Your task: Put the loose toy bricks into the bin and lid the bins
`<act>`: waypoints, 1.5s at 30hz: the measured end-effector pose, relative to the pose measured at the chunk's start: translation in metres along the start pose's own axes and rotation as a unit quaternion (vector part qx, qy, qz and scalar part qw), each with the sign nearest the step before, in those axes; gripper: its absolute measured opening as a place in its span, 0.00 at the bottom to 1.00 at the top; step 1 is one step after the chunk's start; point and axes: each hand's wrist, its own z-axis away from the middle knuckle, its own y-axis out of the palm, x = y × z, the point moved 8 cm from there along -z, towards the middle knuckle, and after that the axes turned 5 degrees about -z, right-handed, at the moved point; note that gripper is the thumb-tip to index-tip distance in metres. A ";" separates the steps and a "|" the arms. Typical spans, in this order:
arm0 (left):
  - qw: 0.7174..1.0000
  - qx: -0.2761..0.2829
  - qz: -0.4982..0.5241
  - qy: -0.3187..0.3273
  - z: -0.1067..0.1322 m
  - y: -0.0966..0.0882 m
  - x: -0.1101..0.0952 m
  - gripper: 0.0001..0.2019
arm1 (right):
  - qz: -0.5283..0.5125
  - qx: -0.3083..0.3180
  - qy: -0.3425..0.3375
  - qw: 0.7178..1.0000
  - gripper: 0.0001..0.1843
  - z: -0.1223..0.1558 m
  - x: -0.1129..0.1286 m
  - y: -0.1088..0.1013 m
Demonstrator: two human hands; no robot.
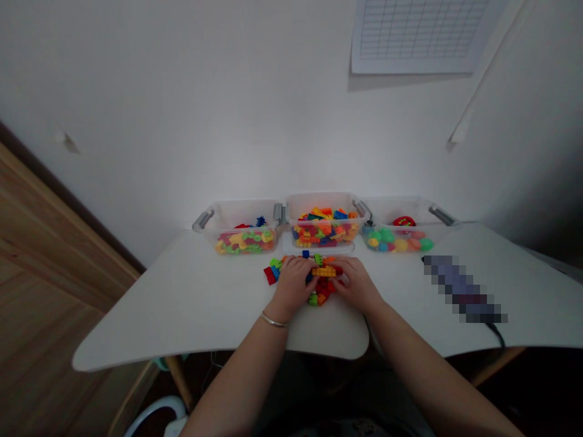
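Between my two hands is a yellow-orange toy building brick point(324, 272), long and studded. My left hand point(294, 282), a bangle at its wrist, is closed at the brick's left end, by a dark blue piece. From the other side, the curled fingers of my right hand point(356, 282) grip its right end, near a dark red piece. Whether these pieces are joined to it I cannot tell. Loose bricks lie under and around both hands, among them a red brick point(270, 275) and a lime green brick point(313, 300). My palms and fingers hide part of the pile.
Along the wall stand three clear plastic boxes: a left box point(218, 212) of mixed pieces, a middle box point(319, 201) of bricks and a right box point(378, 209) with coloured balls. A pixelated dark object point(460, 288) with a cable lies on the white table point(191, 309) at right.
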 end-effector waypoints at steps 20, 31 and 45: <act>0.999 0.046 -0.020 0.003 0.004 0.008 0.000 0.24 | -0.059 -0.151 0.159 0.974 0.13 0.001 -0.031 -0.026; 0.998 0.062 -0.029 0.008 0.005 0.014 0.002 0.21 | -0.025 -0.203 0.113 0.972 0.17 -0.075 -0.015 -0.066; 0.998 0.058 -0.027 0.010 0.005 0.012 0.001 0.21 | 0.084 -0.150 0.258 0.951 0.16 -0.143 -0.040 -0.050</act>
